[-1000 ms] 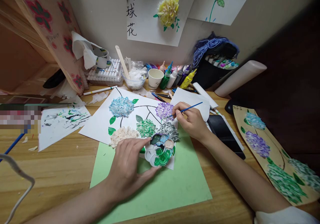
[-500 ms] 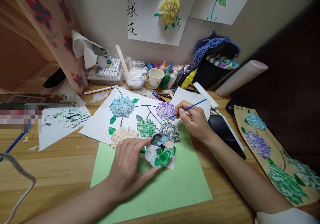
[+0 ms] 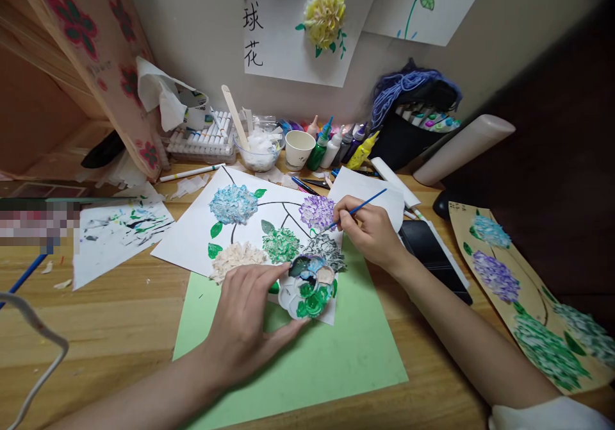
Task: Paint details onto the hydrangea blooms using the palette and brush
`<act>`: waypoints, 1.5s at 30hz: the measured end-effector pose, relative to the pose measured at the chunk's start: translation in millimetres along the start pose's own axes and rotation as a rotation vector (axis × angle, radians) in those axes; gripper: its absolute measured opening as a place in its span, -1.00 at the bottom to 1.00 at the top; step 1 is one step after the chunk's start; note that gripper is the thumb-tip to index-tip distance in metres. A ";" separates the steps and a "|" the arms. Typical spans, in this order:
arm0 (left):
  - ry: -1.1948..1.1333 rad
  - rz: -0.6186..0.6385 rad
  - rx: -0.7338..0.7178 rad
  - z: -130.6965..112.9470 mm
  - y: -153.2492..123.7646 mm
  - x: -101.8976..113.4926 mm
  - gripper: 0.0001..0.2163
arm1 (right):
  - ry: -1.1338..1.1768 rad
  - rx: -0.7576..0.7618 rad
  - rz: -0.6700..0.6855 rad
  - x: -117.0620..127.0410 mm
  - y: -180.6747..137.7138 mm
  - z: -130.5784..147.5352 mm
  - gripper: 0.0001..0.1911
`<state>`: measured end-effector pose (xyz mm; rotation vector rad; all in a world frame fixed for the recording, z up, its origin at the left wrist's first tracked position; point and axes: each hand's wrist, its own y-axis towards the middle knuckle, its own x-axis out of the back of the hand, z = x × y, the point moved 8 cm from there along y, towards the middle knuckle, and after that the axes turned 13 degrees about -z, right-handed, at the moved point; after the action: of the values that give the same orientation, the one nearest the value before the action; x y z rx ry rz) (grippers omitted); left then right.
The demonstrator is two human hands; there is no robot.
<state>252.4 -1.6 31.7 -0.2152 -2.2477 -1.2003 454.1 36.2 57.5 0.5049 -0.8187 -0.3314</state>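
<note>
My right hand (image 3: 372,231) pinches a thin blue paintbrush (image 3: 359,209), its tip touching the white sheet (image 3: 192,234) just below the purple flower (image 3: 316,211). That sheet carries a blue flower (image 3: 234,204), a green flower (image 3: 281,245), a cream flower (image 3: 236,257) and a grey flower (image 3: 327,248) on black stems. My left hand (image 3: 243,324) grips the left rim of a small round paint palette (image 3: 308,286) smeared with green, blue and black paint. The palette rests over the sheet's lower corner and a pale green paper (image 3: 317,359).
Along the wall stand a marker tray (image 3: 204,141), a bowl with a wooden stick (image 3: 257,151), a paper cup (image 3: 298,150) and several paint bottles (image 3: 339,148). A black phone (image 3: 432,257) lies at right beside a brown flower painting (image 3: 528,302). A paint-stained sheet (image 3: 118,238) lies at left.
The brush tip has slid slightly down and left, from the purple flower's edge to just below it. My left hand and the palette have stayed put.
</note>
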 end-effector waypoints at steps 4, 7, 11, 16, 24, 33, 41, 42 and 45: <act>0.001 -0.003 -0.011 -1.2 0.1 0.5 -0.48 | 0.026 -0.034 -0.030 3.8 0.8 -2.6 -0.77; 0.002 -0.003 -0.012 -1.5 0.3 0.7 -0.48 | 0.025 -0.044 -0.045 4.5 1.1 -5.2 -0.78; -0.005 -0.006 0.003 0.4 0.1 0.0 -0.48 | 0.028 -0.054 0.004 -0.7 0.3 -6.7 -0.77; 0.063 -0.046 0.052 6.2 0.0 2.4 -0.45 | 0.280 -0.114 -0.303 32.3 -1.0 2.8 -0.79; 0.185 -0.097 0.100 11.1 2.6 8.3 -0.45 | 0.434 0.240 -0.001 25.6 -14.9 70.1 -0.78; 0.177 -0.103 0.106 12.4 1.5 7.5 -0.43 | 0.372 0.313 0.095 9.2 -19.8 78.3 -0.79; 0.166 -0.088 0.092 11.8 2.0 7.3 -0.47 | 0.286 0.075 -0.285 42.4 -7.9 42.3 -0.68; 0.167 -0.084 0.093 11.7 1.9 7.1 -0.47 | 0.213 0.093 -0.280 39.9 -6.5 39.8 -0.68; 0.168 -0.072 0.089 10.9 1.9 6.4 -0.47 | 0.052 0.177 -0.154 19.1 -4.5 33.1 -0.69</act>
<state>243.4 7.5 31.9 0.0013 -2.1717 -1.1080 440.7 13.8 85.7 0.7417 -0.7637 -0.3878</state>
